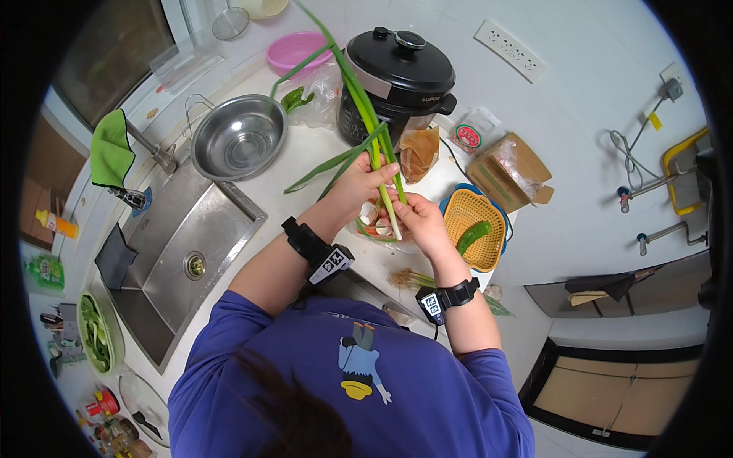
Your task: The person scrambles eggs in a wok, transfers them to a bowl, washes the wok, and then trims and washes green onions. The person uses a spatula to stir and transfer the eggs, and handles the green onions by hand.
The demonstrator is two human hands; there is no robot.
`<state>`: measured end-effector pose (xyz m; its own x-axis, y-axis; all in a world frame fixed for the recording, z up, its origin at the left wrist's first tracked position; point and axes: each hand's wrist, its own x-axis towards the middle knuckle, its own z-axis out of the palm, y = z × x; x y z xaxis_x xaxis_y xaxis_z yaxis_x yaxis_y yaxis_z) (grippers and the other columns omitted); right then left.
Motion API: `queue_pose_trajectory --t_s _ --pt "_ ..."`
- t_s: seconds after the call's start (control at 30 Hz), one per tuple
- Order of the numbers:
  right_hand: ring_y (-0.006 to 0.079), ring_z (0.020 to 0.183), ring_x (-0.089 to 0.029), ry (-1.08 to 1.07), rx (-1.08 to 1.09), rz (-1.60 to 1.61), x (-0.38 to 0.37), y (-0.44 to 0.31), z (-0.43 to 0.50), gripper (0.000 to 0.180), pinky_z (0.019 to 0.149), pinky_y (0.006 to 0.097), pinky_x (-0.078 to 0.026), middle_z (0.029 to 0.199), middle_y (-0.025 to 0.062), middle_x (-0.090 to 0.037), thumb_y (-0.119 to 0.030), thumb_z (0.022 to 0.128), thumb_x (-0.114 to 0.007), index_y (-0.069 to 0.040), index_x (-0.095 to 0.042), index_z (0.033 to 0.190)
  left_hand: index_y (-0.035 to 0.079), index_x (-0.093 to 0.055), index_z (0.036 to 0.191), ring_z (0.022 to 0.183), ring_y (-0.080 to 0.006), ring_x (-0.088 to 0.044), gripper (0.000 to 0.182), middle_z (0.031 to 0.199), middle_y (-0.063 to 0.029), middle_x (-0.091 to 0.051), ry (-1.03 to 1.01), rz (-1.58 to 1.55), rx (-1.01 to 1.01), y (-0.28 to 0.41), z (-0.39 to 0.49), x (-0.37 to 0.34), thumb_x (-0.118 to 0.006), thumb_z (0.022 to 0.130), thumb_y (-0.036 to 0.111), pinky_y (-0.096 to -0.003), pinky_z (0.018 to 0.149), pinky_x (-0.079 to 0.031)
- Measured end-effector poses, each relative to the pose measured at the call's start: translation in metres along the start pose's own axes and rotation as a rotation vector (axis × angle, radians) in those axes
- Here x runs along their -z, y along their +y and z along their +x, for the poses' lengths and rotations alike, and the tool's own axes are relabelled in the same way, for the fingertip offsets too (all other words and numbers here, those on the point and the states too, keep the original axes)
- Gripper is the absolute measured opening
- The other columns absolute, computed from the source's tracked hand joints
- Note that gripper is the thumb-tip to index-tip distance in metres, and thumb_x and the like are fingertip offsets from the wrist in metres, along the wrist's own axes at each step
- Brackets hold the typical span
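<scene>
My left hand [362,182] grips long green scallions [358,94] partway along their stalks. Their leafy tops reach up past the cooker, and some leaves bend off to the left. Near the white ends, my right hand [422,222] pinches a stalk between thumb and fingers. Directly beneath my hands lie eggshells [368,213] and other scraps, partly hidden by my fingers. To the right, a green pepper [474,237] rests in a yellow plastic basket [453,220] set in a blue one. More scallions with roots [408,278] lie by my right forearm.
A black electric pressure cooker [401,68] stands at the back. Left of it are a steel basin [239,137], a pink basket [295,50] and a plastic bag [320,94]. The sink [189,229] is at left. An opened cardboard box [498,172] sits at right.
</scene>
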<state>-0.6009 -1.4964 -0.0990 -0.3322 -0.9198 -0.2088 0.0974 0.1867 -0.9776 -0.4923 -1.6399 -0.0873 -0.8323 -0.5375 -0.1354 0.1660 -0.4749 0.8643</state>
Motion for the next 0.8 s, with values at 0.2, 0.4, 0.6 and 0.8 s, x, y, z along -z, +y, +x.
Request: queue_pose_trajectory --t_s 0.2,0.4,0.6,0.8 --pt "0.0089 0.066 -0.060 0.104 0.001 0.180 -0.008 -0.013 -0.018 0.028 0.057 0.0206 -0.047 0.081 0.0030 -0.065 -0.019 0.099 -0.048 -0.002 -0.058 0.118 0.007 -0.045 0.130 0.116 -0.0178 -0.049 0.039 0.122 -0.0094 -0.053 -0.233 0.052 -0.109 0.001 -0.008 -0.004 -0.039 0.102 0.034 -0.0357 0.096 -0.045" --pt "0.0055 0.055 -0.048 -0.003 0.041 0.236 -0.003 -0.019 -0.036 0.030 0.047 0.0186 -0.037 0.076 0.0003 -0.061 -0.017 0.099 -0.047 -0.004 -0.055 0.125 0.009 -0.042 0.134 0.118 -0.0181 -0.049 0.040 0.123 -0.0085 -0.053 -0.355 0.066 -0.093 -0.006 -0.012 -0.016 -0.040 0.102 0.032 -0.0368 0.100 -0.041" --pt "0.0052 0.059 -0.048 0.342 0.223 -0.188 0.011 -0.015 -0.059 0.029 0.052 0.0183 -0.038 0.077 -0.0002 -0.058 -0.010 0.095 -0.054 -0.004 -0.058 0.122 0.006 -0.021 0.148 0.122 -0.0217 -0.050 0.059 0.137 -0.0141 -0.047 -0.310 0.128 -0.031 -0.008 -0.014 -0.032 -0.046 0.100 0.030 -0.0385 0.100 -0.043" --pt "0.0142 0.069 -0.057 0.503 0.388 -0.639 0.026 -0.024 -0.105 0.036 0.064 0.0269 -0.048 0.077 0.0038 -0.054 0.001 0.088 -0.057 -0.011 -0.063 0.122 0.002 -0.041 0.132 0.100 -0.0251 -0.065 0.046 0.120 -0.0151 -0.058 -0.275 0.066 0.182 0.001 -0.016 -0.046 -0.048 0.099 0.034 -0.0342 0.079 -0.057"
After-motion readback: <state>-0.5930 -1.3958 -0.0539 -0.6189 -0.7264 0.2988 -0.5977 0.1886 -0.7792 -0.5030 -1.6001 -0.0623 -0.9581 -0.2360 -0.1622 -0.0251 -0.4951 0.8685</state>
